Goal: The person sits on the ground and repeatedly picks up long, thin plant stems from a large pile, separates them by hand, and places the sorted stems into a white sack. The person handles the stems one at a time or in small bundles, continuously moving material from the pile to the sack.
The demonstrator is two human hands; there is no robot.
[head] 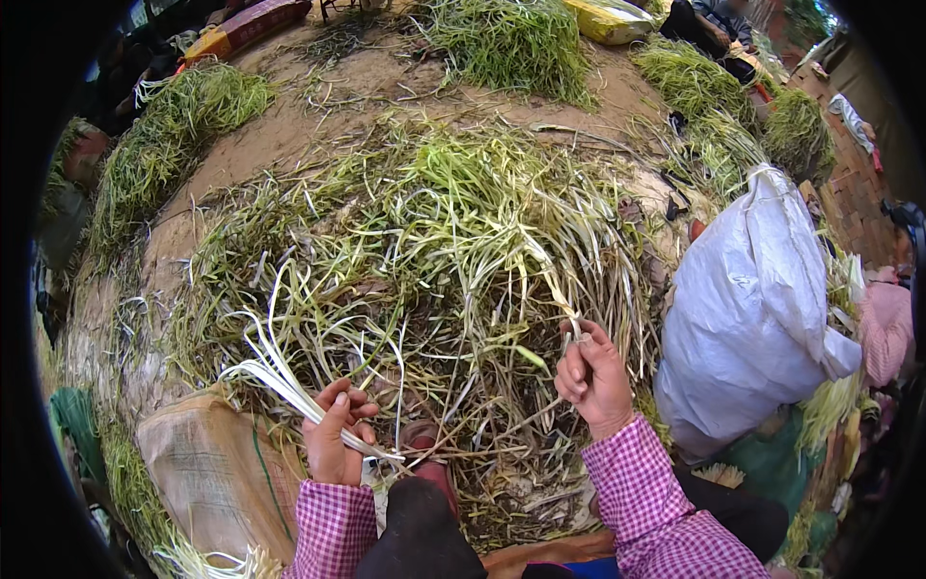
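Note:
My left hand (pixel 340 427), at the lower centre-left, holds a small bundle of long white plant stalks (pixel 289 391), which fan out to the upper left. At the centre right, my right hand (pixel 593 369) pinches the end of a pale stalk (pixel 557 289) between thumb and fingers. That stalk reaches up to a loose heap of green and straw-coloured leaves (pixel 477 181) on the ground before me. Both sleeves are checked pink and white.
A white woven sack (pixel 745 311) stands on the right, a tan mesh sack (pixel 210 463) lies at lower left. Green plant piles (pixel 514 51) lie further off. A person (pixel 712 29) sits at the top right. My shoe (pixel 434 474) is below the heap.

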